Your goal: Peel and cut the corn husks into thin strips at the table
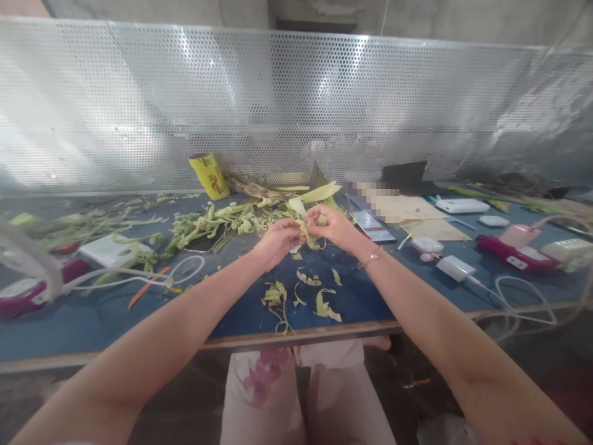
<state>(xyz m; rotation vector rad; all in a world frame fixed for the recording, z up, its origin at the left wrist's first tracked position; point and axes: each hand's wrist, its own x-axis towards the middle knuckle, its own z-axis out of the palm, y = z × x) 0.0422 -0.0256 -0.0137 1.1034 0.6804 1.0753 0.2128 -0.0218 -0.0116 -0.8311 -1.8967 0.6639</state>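
My left hand and my right hand meet above the blue table, both with fingers closed on a pale green leaf strip held between them. A bracelet circles my right wrist. Behind the hands lies a heap of green leaves and strips. Torn leaf scraps lie on the table below my hands, near the front edge.
A perforated metal screen walls the back. A yellow packet leans against it. White boxes, chargers and cables lie right, a pink device far right, another pink device and white cable left. Papers lie behind.
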